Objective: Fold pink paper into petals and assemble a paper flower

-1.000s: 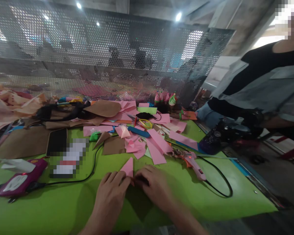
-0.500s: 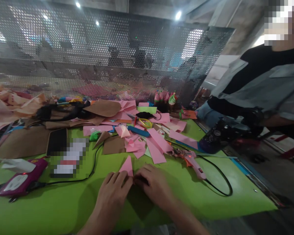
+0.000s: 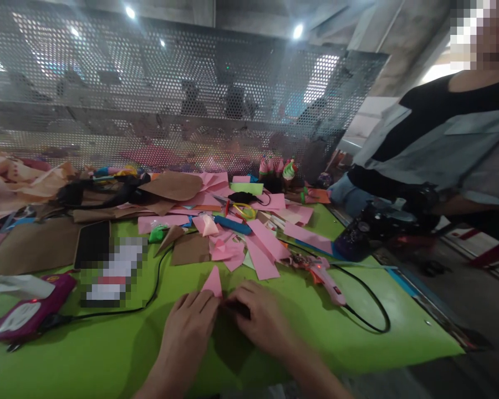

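Observation:
A pointed piece of pink paper (image 3: 212,281) rises between my two hands, just above the green tabletop (image 3: 120,354). My left hand (image 3: 193,318) is closed on its lower left side, fingers bent over it. From the right, my right hand (image 3: 255,313) comes up to the paper's lower edge with curled fingers and thumb drawn together; its fingertips are partly hidden, and it appears to pinch that edge. The lower part of the paper is covered by both hands. Beyond them lie loose pink paper strips (image 3: 263,257) and a brown paper piece (image 3: 190,249).
A pink glue gun (image 3: 326,281) with a lit red light and looped cord lies to the right. On the left are a purple power strip (image 3: 35,310) and a dark phone (image 3: 92,244). A person (image 3: 432,127) with a camera (image 3: 382,219) stands at the right edge.
The whole view has shifted slightly, so the table's things sit a little further left. Both hands keep nearly the same hold on the pink paper.

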Available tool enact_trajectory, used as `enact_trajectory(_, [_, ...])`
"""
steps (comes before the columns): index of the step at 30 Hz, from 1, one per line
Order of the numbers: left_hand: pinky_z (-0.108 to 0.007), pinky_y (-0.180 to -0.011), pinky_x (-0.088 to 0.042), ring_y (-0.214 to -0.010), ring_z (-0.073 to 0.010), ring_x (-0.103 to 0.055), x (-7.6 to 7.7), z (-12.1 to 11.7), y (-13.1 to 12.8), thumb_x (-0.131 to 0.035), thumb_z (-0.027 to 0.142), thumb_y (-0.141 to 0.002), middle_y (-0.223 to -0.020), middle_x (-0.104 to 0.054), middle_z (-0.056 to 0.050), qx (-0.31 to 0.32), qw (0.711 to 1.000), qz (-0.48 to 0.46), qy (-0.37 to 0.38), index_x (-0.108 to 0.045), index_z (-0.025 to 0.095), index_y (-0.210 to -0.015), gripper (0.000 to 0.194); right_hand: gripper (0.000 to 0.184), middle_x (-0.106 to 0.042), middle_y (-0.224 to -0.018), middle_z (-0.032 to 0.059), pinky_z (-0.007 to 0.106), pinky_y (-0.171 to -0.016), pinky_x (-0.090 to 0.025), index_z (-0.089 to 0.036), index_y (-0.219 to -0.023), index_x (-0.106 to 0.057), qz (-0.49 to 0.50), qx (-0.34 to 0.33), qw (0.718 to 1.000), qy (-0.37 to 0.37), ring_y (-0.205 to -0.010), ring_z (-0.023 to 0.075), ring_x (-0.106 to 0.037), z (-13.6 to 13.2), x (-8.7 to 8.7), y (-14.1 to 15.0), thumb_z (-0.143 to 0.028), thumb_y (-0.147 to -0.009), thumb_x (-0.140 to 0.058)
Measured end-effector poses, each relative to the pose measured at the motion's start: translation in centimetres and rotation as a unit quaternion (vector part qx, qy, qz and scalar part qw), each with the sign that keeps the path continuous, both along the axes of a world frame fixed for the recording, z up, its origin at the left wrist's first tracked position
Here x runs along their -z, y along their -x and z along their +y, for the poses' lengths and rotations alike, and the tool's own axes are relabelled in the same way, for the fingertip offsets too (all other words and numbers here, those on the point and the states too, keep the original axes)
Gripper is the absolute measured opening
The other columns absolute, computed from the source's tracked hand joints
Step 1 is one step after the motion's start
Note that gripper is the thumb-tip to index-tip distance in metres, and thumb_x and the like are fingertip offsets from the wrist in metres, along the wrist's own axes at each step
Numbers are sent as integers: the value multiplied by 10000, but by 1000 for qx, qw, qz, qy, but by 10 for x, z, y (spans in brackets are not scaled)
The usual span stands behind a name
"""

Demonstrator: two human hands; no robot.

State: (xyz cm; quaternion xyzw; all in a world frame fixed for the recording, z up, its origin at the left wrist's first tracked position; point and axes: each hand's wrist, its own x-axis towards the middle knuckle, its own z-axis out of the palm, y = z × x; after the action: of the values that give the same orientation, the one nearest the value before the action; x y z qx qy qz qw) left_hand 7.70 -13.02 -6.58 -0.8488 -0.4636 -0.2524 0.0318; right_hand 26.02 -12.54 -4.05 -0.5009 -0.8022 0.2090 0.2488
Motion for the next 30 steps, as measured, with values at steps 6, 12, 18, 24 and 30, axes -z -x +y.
enact_trajectory(6, [-339, -702, -454, -779, -198, -636, -1, 5, -3, -516, 45, -885, -893, -704, -15, -6, 999, -30, 39, -649, 204, -927, 211, 189, -668, -851, 12, 268, -705, -399, -201, -851, -673, -13, 46, 999, 15, -833, 174, -580, 2, -2, 5, -40, -824, -577])
enact_trajectory(12, [-352, -721, -464, -780, -204, -636, -4, 5, -5, -541, 16, -844, -872, -692, -6, -23, 997, -2, 79, -662, 222, -942, 257, 231, -660, -874, 9, 273, -731, -381, -205, -873, -641, -54, 58, 997, -15, -850, 175, -567, 0, 2, 6, -4, -802, -550])
enact_trajectory(18, [-363, -744, -453, -770, -202, -632, 7, 4, -4, -552, 7, -813, -882, -676, -1, -29, 999, 16, 37, -667, 269, -1004, 345, 204, -651, -875, 10, 313, -766, -376, -212, -886, -643, -64, 45, 995, -65, -856, 194, -560, -3, 12, 3, -47, -781, -584])
enact_trajectory(24, [-368, -764, -460, -806, -206, -633, 0, 2, 0, -528, 20, -839, -891, -674, -3, -12, 998, 39, 38, -664, 256, -991, 312, 174, -637, -850, 2, 312, -745, -377, -207, -851, -628, -76, 53, 992, -83, -837, 189, -555, -3, 14, 5, -43, -796, -604])
enact_trajectory(30, [-380, -833, -455, -891, -206, -638, 6, -3, 7, -484, -19, -813, -1037, -703, -2, 2, 999, 44, 5, -654, 261, -1063, 412, 98, -634, -835, 10, 307, -695, -377, -195, -830, -628, -122, 58, 986, -101, -794, 189, -553, -5, 12, 10, -99, -849, -638])
